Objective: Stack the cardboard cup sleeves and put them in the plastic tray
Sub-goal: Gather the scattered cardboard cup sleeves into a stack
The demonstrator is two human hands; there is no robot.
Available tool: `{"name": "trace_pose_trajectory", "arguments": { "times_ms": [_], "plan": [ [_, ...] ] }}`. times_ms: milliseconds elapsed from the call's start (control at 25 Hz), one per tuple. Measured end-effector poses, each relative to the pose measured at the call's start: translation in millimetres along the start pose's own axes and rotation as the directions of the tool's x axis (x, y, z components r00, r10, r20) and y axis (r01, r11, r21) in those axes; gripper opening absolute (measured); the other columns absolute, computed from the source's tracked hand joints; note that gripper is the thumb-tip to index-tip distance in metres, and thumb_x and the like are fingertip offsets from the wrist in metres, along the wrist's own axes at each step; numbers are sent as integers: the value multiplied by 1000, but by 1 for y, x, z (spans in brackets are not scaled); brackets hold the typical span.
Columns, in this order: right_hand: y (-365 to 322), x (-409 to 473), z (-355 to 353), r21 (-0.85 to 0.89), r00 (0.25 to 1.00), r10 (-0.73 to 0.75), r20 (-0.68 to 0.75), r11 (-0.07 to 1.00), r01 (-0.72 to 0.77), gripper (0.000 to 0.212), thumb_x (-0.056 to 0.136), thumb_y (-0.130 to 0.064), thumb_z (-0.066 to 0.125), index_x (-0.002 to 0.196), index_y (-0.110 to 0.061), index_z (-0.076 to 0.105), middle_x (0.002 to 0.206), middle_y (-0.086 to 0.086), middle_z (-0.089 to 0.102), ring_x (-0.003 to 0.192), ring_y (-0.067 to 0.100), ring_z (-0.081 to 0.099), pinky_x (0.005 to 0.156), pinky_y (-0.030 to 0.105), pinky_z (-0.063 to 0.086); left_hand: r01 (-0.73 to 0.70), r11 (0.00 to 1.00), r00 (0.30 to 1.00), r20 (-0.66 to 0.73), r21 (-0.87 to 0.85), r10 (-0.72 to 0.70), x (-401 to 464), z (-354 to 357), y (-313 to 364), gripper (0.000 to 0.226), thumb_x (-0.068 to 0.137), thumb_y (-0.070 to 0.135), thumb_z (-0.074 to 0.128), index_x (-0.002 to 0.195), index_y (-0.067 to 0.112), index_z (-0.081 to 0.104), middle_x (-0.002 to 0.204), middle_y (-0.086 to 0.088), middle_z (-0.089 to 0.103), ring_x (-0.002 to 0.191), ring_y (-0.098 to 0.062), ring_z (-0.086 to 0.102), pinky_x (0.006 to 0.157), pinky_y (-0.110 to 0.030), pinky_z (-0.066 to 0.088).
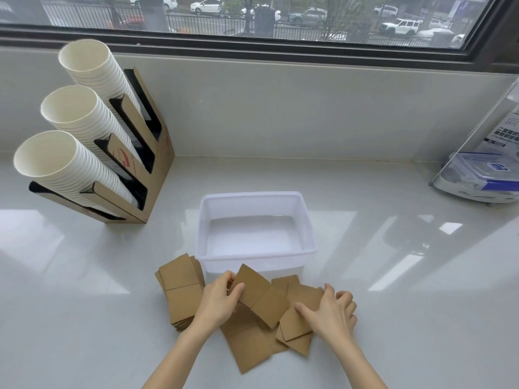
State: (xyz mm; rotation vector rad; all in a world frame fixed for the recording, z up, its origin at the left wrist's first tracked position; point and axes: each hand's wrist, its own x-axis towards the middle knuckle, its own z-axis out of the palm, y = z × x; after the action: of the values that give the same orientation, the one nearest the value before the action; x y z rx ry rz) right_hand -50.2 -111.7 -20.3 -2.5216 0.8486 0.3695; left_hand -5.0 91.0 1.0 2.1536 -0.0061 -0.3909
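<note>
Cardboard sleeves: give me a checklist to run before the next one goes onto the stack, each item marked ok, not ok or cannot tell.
1. Left hand has a sleeve: ok, its fingers pinch the edge of the lifted sleeve.
2. Only one sleeve lifted: cannot tell, another layer could hide behind it.
3. Right hand steadies the loose sleeves: ok, it lies flat on them.
4. Stack ready to receive: ok, it lies left of the left hand, top uncovered, edges slightly fanned.
5. Plastic tray ready: ok, empty and open, just behind the sleeves.
6. All sleeves stacked: not ok, several lie scattered on the counter.
</note>
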Motion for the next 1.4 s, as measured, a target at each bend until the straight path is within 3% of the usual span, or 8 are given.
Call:
{"name": "trace_pose_trajectory", "arguments": {
  "times_ms": [360, 520, 640, 840, 1000, 1120, 1320, 1400],
  "plan": [
    [12, 7, -12, 376, 998, 40, 44, 925, -54, 64, 76, -19, 69, 131, -13, 39, 125, 17, 43, 117, 34, 39, 93, 34, 37, 25, 999, 1000, 6, -45, -24, 0, -1, 0, 12, 91, 22, 46, 86, 12, 52, 78, 6, 58, 62, -13, 59, 57, -24, 55],
    [18, 8, -23, 679, 999, -13, 43, 733, -19, 35, 79, -2, 63, 112, -11, 57, 94, 0, 59, 91, 19, 54, 80, 28, 41, 16, 999, 1000, 23, -41, -15, -2, -1, 0, 12, 92, 21, 44, 81, 22, 49, 80, 8, 57, 63, -11, 59, 52, -16, 51],
    [13, 4, -34, 802, 993, -114, -25, 591, 88, 25, 81, 5, 58, 93, -17, 63, 93, 4, 65, 91, 18, 58, 79, 23, 44, 9, 998, 1000, 23, -59, -8, -4, -2, 2, 10, 92, 20, 42, 86, 17, 50, 82, 2, 60, 69, -13, 60, 65, -30, 57],
    [-4, -1, -62, 849, 960, -248, -131, 471, 238, 23, 84, 0, 59, 89, -22, 64, 82, -6, 72, 78, 0, 66, 64, 1, 47, -10, 992, 1000, -14, -122, 9, -9, -7, 7, 15, 93, 19, 39, 92, 10, 51, 88, -10, 64, 79, -24, 63, 77, -42, 56],
    [-30, -10, -70, 777, 888, -457, -46, 542, 319, 24, 83, -4, 62, 93, -25, 63, 75, -12, 76, 78, 0, 67, 68, 6, 49, -11, 994, 1000, 3, -113, 11, -9, -9, 9, 17, 93, 21, 38, 93, 11, 52, 85, -6, 62, 68, -19, 64, 81, -45, 54],
    [-54, -15, -60, 675, 834, -552, -2, 614, 409, 28, 86, -8, 58, 95, -34, 62, 79, -13, 75, 80, 4, 65, 75, 15, 48, -21, 988, 999, 35, -153, 27, -8, -8, 14, 17, 93, 19, 39, 88, 13, 53, 82, -1, 63, 72, -19, 64, 76, -38, 56],
    [-80, -18, -43, 676, 817, -575, -40, 587, 445, 35, 88, -11, 54, 109, -38, 57, 81, -22, 72, 83, -6, 63, 71, 3, 44, -20, 962, 995, 85, -274, 45, -9, -6, 22, 21, 95, 16, 34, 86, 16, 54, 82, -3, 60, 80, -18, 60, 66, -26, 56],
    [-85, -19, -38, 694, 824, -565, -43, 576, 432, 35, 88, -12, 54, 115, -35, 57, 81, -25, 70, 91, -3, 62, 79, 8, 45, 11, 944, 994, 107, -331, 26, -10, -6, 24, 24, 95, 17, 33, 86, 16, 55, 84, -6, 60, 79, -17, 62, 64, -23, 56]
  ]
}}
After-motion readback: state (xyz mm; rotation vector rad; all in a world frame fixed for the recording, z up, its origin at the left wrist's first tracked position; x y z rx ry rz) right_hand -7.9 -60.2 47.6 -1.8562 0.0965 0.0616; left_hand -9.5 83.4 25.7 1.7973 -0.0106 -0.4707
